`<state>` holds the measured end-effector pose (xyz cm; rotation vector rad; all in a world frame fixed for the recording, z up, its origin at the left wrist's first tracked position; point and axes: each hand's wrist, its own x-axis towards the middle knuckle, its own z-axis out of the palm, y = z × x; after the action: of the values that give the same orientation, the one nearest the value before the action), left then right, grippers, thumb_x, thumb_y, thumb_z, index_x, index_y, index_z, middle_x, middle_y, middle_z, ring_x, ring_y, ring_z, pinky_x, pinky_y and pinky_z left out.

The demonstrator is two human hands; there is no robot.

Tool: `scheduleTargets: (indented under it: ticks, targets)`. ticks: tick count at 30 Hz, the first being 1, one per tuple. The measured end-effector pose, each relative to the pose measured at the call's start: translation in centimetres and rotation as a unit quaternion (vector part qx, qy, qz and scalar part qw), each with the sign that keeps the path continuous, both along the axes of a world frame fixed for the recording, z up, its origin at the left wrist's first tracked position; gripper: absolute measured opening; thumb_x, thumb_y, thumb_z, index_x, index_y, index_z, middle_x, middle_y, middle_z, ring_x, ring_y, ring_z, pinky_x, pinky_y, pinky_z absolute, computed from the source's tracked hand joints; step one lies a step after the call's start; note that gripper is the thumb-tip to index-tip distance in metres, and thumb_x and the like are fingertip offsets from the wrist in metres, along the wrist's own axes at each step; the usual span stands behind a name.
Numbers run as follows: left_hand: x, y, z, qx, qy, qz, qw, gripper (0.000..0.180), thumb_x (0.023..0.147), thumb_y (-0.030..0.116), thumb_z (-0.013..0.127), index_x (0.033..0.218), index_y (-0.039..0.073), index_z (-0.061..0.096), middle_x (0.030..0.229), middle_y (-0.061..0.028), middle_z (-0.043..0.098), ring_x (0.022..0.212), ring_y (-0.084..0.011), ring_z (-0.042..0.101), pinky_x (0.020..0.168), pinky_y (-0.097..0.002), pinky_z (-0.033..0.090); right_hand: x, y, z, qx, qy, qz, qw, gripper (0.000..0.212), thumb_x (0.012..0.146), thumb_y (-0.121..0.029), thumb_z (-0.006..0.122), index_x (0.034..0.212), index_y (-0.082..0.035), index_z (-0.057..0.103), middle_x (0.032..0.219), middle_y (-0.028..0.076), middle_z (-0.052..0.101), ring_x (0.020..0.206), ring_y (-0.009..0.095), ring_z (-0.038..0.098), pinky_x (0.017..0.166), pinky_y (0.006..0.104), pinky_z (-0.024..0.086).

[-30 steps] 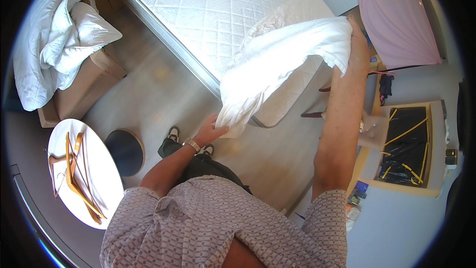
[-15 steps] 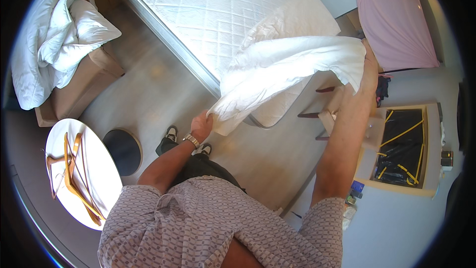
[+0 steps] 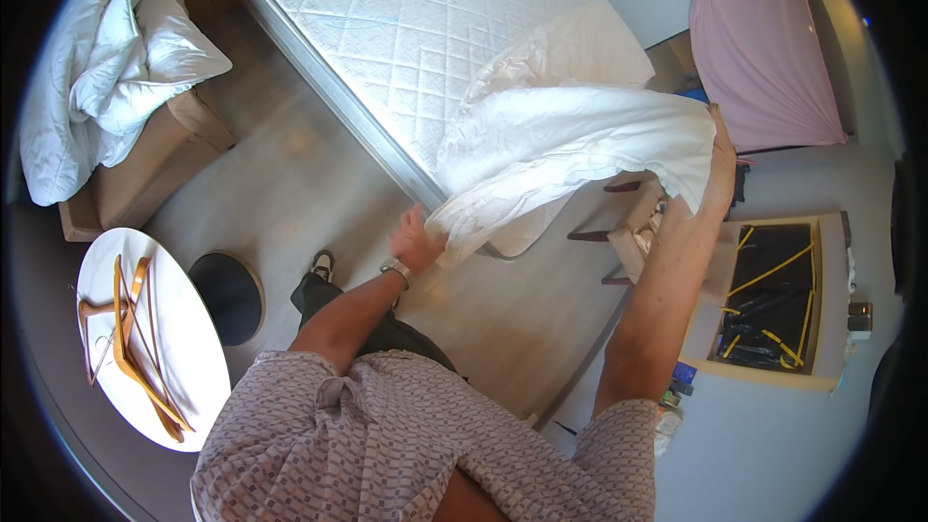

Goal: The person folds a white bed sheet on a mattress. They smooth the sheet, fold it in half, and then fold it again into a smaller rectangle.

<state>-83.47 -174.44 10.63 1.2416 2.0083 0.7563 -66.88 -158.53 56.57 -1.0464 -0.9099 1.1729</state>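
A white bed sheet point(image 3: 580, 135) hangs between my raised hands, and its far part lies bunched over the near right corner of the quilted mattress point(image 3: 387, 29). My left hand point(image 3: 418, 242), with a watch at the wrist, is closed on the sheet's left end, just off the mattress edge; its fingers are slightly blurred. Farther right and higher, my right hand point(image 3: 719, 140) grips the sheet's other end with the arm stretched out. Some fingers of the right hand are hidden by the cloth.
A white duvet point(image 3: 126, 77) is heaped on a brown seat point(image 3: 159, 155) at left. Wooden hangers point(image 3: 130, 338) lie on a white oval table point(image 3: 193, 329) beside a black round stool point(image 3: 227, 298). A chair point(image 3: 633, 237) stands right of the mattress, below a pink cloth point(image 3: 759, 48).
My left hand has moved right and slightly up with its end of the sheet. My right hand has dropped a little, and the sheet spans less width between them.
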Motion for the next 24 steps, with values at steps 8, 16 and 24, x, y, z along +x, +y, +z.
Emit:
scheduleTargets:
  ticks: [8, 16, 24]
  targets:
    - [3.0, 1.2, 0.1, 0.076, -0.092, 0.058, 0.991, 0.060, 0.089, 0.038, 0.080, 0.139, 0.013, 0.059, 0.130, -0.0201, 0.068, 0.117, -0.0418, 0.068, 0.094, -0.0529, 0.055, 0.7, -1.0, -1.0, 0.019, 0.004, 0.022, 1.000, 0.030, 0.111, -0.028, 0.060, 0.118, 0.000, 0.067, 0.109, 0.013, 0.074, 0.095, 0.027, 0.073, 0.084, 0.0414, 0.060]
    - [-5.4, -3.1, -9.1, 0.052, -0.014, 0.061, 0.997, 0.023, 0.086, 0.020, 0.075, 0.109, 0.015, 0.071, 0.092, -0.0180, 0.078, 0.088, -0.0424, 0.076, 0.079, -0.0525, 0.060, 7.2, -6.8, -6.1, -0.034, 0.029, -0.032, 0.998, 0.038, 0.108, -0.038, 0.064, 0.126, -0.005, 0.069, 0.117, 0.013, 0.074, 0.106, 0.028, 0.071, 0.091, 0.0457, 0.058]
    - [-24.5, -11.7, -10.2, -0.034, 0.118, 0.138, 0.983, 0.019, 0.098, 0.014, 0.059, 0.112, 0.011, 0.071, 0.101, -0.0232, 0.077, 0.094, -0.0446, 0.075, 0.083, -0.0511, 0.060, 17.4, -27.9, -40.6, -0.468, -0.084, -0.249, 0.844, 0.038, 0.100, -0.024, 0.069, 0.125, 0.004, 0.067, 0.105, 0.016, 0.073, 0.091, 0.028, 0.071, 0.079, 0.0423, 0.061]
